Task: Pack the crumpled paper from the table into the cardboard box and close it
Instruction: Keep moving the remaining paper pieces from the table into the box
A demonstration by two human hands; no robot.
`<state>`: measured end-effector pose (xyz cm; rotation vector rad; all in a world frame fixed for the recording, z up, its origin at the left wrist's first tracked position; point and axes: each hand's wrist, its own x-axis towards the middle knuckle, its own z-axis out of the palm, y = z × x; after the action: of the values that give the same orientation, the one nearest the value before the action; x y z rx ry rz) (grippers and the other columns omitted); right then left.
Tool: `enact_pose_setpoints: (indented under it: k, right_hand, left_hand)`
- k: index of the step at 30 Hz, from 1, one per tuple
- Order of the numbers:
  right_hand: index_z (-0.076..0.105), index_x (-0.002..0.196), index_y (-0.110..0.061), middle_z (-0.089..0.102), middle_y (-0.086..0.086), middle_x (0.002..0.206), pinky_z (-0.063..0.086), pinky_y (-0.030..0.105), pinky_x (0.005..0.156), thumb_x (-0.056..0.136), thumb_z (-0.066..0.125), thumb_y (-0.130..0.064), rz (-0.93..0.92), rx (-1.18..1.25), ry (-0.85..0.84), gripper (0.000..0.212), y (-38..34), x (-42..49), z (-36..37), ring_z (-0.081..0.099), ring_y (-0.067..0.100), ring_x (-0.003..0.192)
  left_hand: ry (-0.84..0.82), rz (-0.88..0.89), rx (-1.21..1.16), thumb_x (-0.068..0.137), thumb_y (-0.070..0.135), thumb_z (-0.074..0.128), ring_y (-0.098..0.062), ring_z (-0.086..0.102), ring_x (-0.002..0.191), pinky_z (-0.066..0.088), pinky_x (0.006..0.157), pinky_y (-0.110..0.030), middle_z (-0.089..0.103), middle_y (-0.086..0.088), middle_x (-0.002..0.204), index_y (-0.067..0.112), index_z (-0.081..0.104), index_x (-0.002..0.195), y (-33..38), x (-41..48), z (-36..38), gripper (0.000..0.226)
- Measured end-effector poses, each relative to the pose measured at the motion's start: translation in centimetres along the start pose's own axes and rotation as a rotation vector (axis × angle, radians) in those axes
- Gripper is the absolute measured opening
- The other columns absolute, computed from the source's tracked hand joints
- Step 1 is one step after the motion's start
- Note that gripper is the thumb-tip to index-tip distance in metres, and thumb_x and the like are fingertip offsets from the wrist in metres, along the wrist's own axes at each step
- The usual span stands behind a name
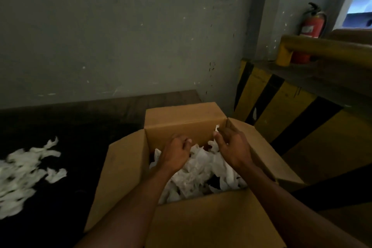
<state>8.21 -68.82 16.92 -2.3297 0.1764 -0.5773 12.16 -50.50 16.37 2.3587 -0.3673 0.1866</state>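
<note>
Now the box (124,167) stands open right in front, its near flap (201,217) folded out toward the person. Both hands are inside it. The left hand (177,153) lies on the paper (193,171) in the box with its fingers (186,143) curled; I cannot tell if it holds any. The right hand (234,151) pinches a small white bit of paper by the far corner. So this looks like the filling step: putting paper in and pushing it down. A pile (22,167) of more paper lies on the dark counter (90,127), off to the left, well apart from the box. Next, I think, the hands must let go, reach left and grab more. Only then can the flaps be shut.
</note>
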Motion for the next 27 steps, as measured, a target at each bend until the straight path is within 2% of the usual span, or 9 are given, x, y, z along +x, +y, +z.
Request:
enact_pose_setpoints:
  k: [4,8,12,15,21,24,27]
  right_hand:
    - [0.067,0.112,-0.016,0.065,0.009,0.114,0.05,0.043,0.089,0.09,0.046,-0.055,-0.052,0.047,-0.022,0.049,-3.0,0.4,1.4,0.062,0.025,0.1]
    - [0.064,0.117,-0.017,0.06,0.007,0.124,0.039,0.034,0.098,0.092,0.05,-0.047,-0.108,0.104,-0.103,0.042,-7.3,0.4,4.9,0.053,0.023,0.115]
    - [0.065,0.116,-0.018,0.063,0.008,0.121,0.042,0.034,0.096,0.093,0.05,-0.046,-0.24,0.156,-0.193,0.039,-12.9,-0.8,9.8,0.055,0.022,0.11]
    - [0.064,0.116,-0.019,0.062,0.007,0.121,0.039,0.035,0.097,0.094,0.051,-0.041,-0.308,0.207,-0.301,0.034,-17.5,-2.5,13.8,0.053,0.021,0.112]
    - [0.066,0.115,-0.017,0.065,0.006,0.116,0.044,0.033,0.096,0.091,0.054,-0.041,-0.457,0.226,-0.421,0.036,-26.4,-6.6,23.1,0.057,0.019,0.11]
    - [0.063,0.12,-0.02,0.062,0.003,0.121,0.042,0.031,0.099,0.09,0.055,-0.044,-0.477,0.192,-0.479,0.039,-30.6,-8.6,28.8,0.053,0.016,0.115]
    - [0.059,0.123,-0.025,0.057,0.0,0.125,0.037,0.024,0.095,0.087,0.059,-0.047,-0.49,0.142,-0.518,0.043,-33.2,-9.8,34.1,0.049,0.014,0.117]
  left_hand:
    - [0.116,0.013,0.029,0.096,0.027,0.049,-0.019,0.057,0.093,0.041,0.08,-0.025,0.063,-0.007,0.108,0.012,0.066,0.105,-0.8,-0.3,-2.6,0.024]
    - [0.25,0.002,0.071,0.095,0.025,0.051,-0.022,0.059,0.098,0.046,0.087,-0.03,0.063,-0.008,0.109,0.013,0.066,0.106,-3.4,-1.7,-7.1,0.023]
    - [0.328,-0.028,0.187,0.094,0.026,0.049,-0.02,0.058,0.104,0.046,0.093,-0.035,0.061,-0.007,0.115,0.013,0.064,0.114,-7.8,-4.7,-13.0,0.028]
    - [0.382,-0.113,0.241,0.094,0.03,0.051,-0.017,0.057,0.109,0.044,0.096,-0.029,0.06,-0.005,0.12,0.014,0.061,0.12,-12.3,-7.7,-17.5,0.032]
    - [0.52,-0.261,0.253,0.091,0.024,0.058,-0.02,0.06,0.104,0.038,0.088,-0.02,0.065,-0.008,0.109,0.011,0.067,0.11,-21.8,-13.7,-25.4,0.024]
    - [0.523,-0.305,0.23,0.091,0.025,0.059,-0.017,0.059,0.105,0.035,0.086,-0.014,0.064,-0.006,0.112,0.012,0.067,0.11,-27.7,-15.7,-28.9,0.024]
    - [0.483,-0.317,0.228,0.091,0.025,0.06,-0.015,0.057,0.109,0.036,0.089,-0.014,0.062,-0.004,0.117,0.013,0.064,0.116,-33.7,-16.3,-31.2,0.028]
